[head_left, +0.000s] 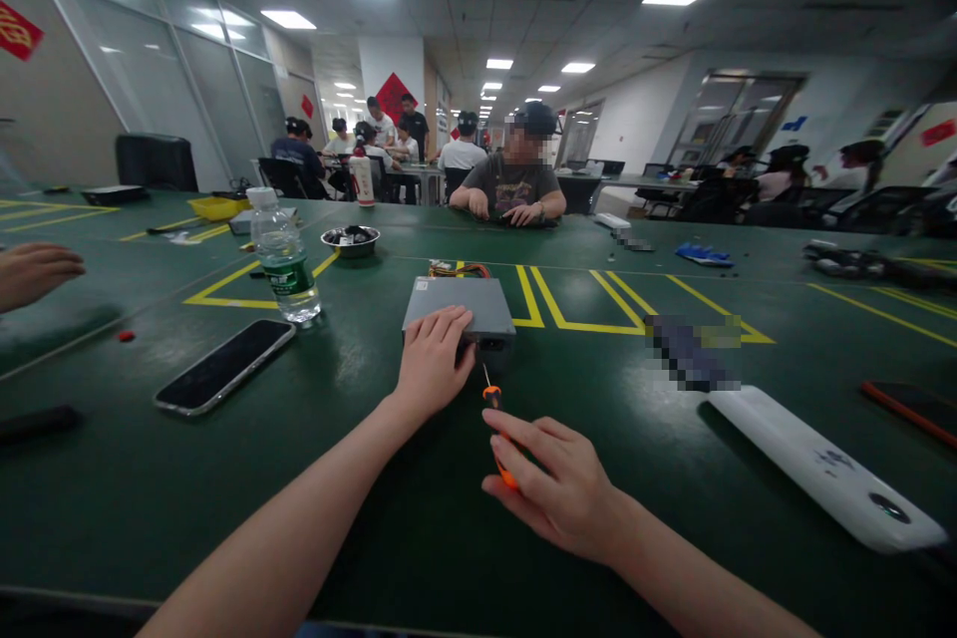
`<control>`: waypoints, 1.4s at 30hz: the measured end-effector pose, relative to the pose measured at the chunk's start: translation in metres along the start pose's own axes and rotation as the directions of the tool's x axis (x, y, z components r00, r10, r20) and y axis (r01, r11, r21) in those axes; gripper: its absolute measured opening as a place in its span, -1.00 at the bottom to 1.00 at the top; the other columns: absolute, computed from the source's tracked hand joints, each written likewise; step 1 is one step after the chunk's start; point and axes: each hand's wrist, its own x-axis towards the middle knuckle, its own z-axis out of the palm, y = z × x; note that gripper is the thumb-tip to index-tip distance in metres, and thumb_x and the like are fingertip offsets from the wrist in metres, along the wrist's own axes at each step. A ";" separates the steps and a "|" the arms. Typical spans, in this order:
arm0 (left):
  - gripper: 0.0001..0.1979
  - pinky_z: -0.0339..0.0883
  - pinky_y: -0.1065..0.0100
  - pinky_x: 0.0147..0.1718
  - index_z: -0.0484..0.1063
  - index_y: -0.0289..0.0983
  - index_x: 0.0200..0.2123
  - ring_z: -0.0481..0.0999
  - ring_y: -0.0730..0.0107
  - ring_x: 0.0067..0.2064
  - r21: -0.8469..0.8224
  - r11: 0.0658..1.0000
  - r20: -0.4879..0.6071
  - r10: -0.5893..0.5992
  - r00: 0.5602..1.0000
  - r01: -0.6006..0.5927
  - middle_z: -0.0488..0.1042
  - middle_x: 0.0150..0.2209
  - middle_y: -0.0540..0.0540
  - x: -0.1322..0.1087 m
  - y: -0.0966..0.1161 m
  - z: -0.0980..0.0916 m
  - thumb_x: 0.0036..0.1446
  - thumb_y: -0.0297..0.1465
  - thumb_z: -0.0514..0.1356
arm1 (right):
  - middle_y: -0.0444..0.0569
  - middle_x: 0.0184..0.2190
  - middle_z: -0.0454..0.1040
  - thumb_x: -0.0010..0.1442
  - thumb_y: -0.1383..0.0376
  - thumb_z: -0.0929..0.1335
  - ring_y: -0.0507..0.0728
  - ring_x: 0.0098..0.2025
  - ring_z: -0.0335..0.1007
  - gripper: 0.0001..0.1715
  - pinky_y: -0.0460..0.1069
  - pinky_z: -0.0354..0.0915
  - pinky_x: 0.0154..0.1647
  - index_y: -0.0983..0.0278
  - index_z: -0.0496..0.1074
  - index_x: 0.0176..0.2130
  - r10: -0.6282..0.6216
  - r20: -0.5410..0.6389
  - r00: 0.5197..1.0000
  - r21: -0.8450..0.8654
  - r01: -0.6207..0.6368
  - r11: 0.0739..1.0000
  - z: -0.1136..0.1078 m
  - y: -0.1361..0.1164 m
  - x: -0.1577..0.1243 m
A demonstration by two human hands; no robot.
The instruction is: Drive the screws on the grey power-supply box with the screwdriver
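A grey metal computer power supply [489,304] lies on the green table, its socket side towards me and a bundle of coloured cables [471,270] behind it. My left hand [438,359] grips its left part, fingers across the top and thumb at the front edge. In my right hand [553,483] is an orange and black screwdriver [493,397], held between thumb and fingers. Its thin shaft points up at the front face of the power supply. Whether the tip touches a screw is too small to tell.
Left of the power supply stand a water bottle [282,259], a phone [224,367] and a metal bowl [350,239] with dark items. A long white device [822,469] lies at right. Another person's hand [37,274] shows at far left; someone sits opposite [512,184].
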 end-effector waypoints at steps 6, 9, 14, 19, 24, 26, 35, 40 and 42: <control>-0.63 0.09 0.16 0.04 0.26 -0.21 0.03 0.28 0.22 0.11 -0.004 1.000 -0.002 -0.003 1.000 0.003 0.37 0.07 -0.10 0.000 0.000 0.000 0.12 -0.39 0.09 | 0.32 -0.12 0.43 0.30 0.26 0.18 0.19 -0.05 0.40 -0.67 -0.01 0.40 -0.24 0.45 0.26 -0.05 -0.019 0.100 0.995 0.017 0.018 1.000 0.002 -0.004 0.001; -0.63 0.09 0.16 0.03 0.26 -0.21 0.03 0.27 0.22 0.11 -0.004 1.000 0.001 -0.006 1.000 0.006 0.37 0.07 -0.10 0.000 0.000 0.001 0.12 -0.39 0.09 | 0.31 -0.14 0.44 0.28 0.31 0.22 0.18 -0.10 0.43 -0.73 -0.01 0.39 -0.27 0.41 0.30 -0.05 -0.067 0.108 0.992 -0.041 0.072 0.997 0.000 -0.004 0.003; -0.62 0.09 0.16 0.03 0.26 -0.22 0.04 0.27 0.21 0.11 -0.001 1.000 0.008 -0.004 1.000 0.004 0.36 0.07 -0.10 0.000 -0.001 0.001 0.12 -0.38 0.09 | 0.32 -0.15 0.44 0.25 0.25 0.29 0.13 -0.31 0.46 -0.76 -0.03 0.38 -0.41 0.41 0.30 -0.17 -0.019 0.003 1.000 -0.026 0.019 0.999 0.000 -0.001 0.001; -0.62 0.09 0.16 0.03 0.26 -0.21 0.04 0.27 0.22 0.11 -0.003 1.000 0.005 -0.012 1.000 0.012 0.36 0.07 -0.09 0.000 0.000 0.000 0.12 -0.38 0.09 | 0.33 -0.11 0.42 0.30 0.22 0.21 0.19 -0.16 0.44 -0.71 0.00 0.41 -0.30 0.40 0.28 -0.10 -0.014 0.110 0.994 0.003 0.014 1.000 0.001 -0.003 0.001; -0.63 0.09 0.16 0.03 0.26 -0.22 0.04 0.27 0.22 0.11 -0.003 1.000 0.018 -0.008 1.000 0.008 0.35 0.08 -0.10 0.000 0.000 0.000 0.13 -0.37 0.08 | 0.33 -0.09 0.39 0.30 0.29 0.17 0.22 -0.06 0.40 -0.70 0.03 0.40 -0.25 0.35 0.29 -0.03 -0.042 0.182 0.982 -0.014 0.046 0.999 0.000 -0.004 0.004; -0.63 0.09 0.15 0.03 0.26 -0.22 0.04 0.27 0.21 0.11 -0.004 1.000 0.019 -0.009 1.000 0.009 0.35 0.08 -0.10 0.001 0.000 -0.001 0.13 -0.37 0.09 | 0.34 -0.11 0.41 0.28 0.28 0.21 0.21 -0.11 0.42 -0.74 0.02 0.40 -0.27 0.38 0.30 -0.09 -0.040 0.110 0.993 -0.007 0.042 0.999 0.000 -0.003 0.002; -0.62 0.10 0.15 0.03 0.26 -0.21 0.04 0.27 0.20 0.11 -0.011 1.000 0.004 -0.007 1.000 0.007 0.37 0.06 -0.11 0.000 0.001 0.000 0.12 -0.40 0.08 | 0.33 -0.07 0.40 0.30 0.23 0.19 0.21 -0.04 0.40 -0.66 0.02 0.41 -0.22 0.40 0.22 -0.01 0.019 0.116 0.993 0.050 -0.025 0.998 0.000 -0.003 0.002; -0.62 0.10 0.15 0.04 0.26 -0.21 0.04 0.27 0.20 0.11 -0.007 1.000 0.011 -0.004 1.000 0.005 0.36 0.07 -0.11 0.000 0.000 0.000 0.12 -0.39 0.08 | 0.28 -0.12 0.43 0.25 0.29 0.28 0.15 -0.20 0.46 -0.78 -0.01 0.40 -0.29 0.36 0.32 -0.11 -0.022 0.057 0.998 -0.022 0.023 0.999 -0.001 -0.001 0.003; -0.62 0.09 0.15 0.04 0.26 -0.21 0.04 0.27 0.20 0.11 -0.007 1.000 0.013 -0.006 1.000 0.006 0.36 0.07 -0.11 0.000 0.000 0.000 0.12 -0.39 0.08 | 0.28 -0.11 0.43 0.23 0.27 0.31 0.14 -0.23 0.45 -0.79 -0.01 0.40 -0.30 0.37 0.31 -0.17 -0.010 0.015 1.000 -0.009 0.010 1.000 0.000 0.001 0.001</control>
